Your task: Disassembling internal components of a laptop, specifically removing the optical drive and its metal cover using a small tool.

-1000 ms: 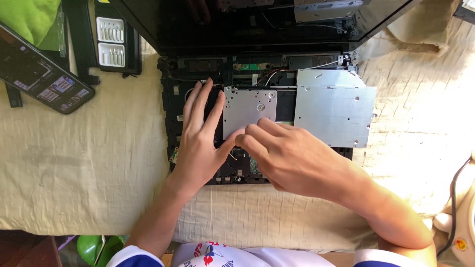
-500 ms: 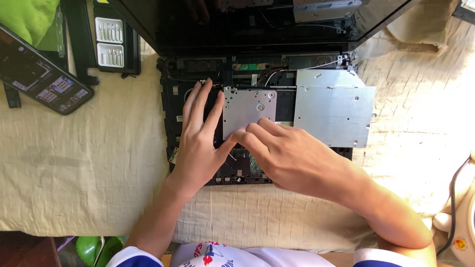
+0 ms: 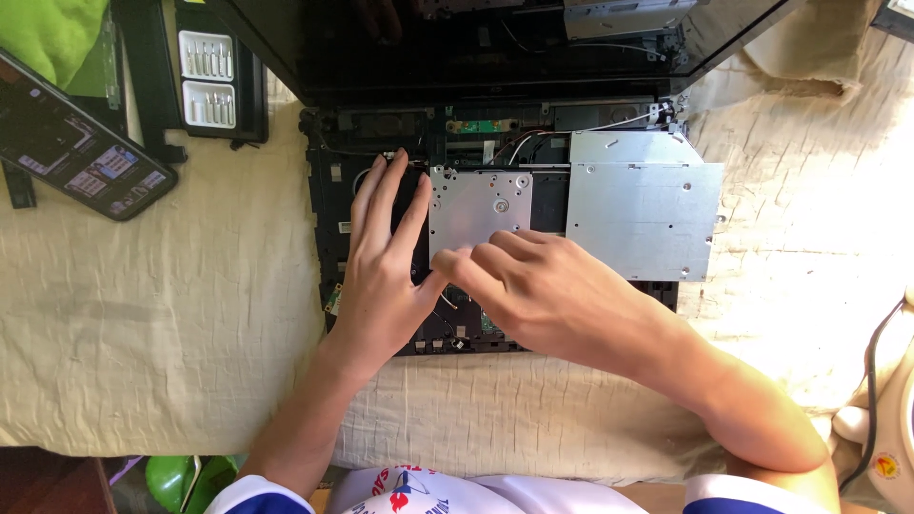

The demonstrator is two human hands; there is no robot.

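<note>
Work surface was a table draped in wrinkled beige cloth (image 3: 171, 343), sunlit on the right; bare cloth lay open to the left and right of the opened laptop base (image 3: 328, 205), which sat at centre with its dark screen (image 3: 495, 48) tilted back above. Left hand (image 3: 381, 271) lay flat, fingers spread and released, on the base beside a small silver metal plate (image 3: 476, 209). Right hand (image 3: 543, 290) had fingers loosely curled, tips touching the plate's lower edge, grasping nothing. Silver optical drive (image 3: 643, 205) sat just right of the plate. Phone (image 3: 81, 157) and screwdriver bit case (image 3: 209, 81) sat upper left, well apart
</note>
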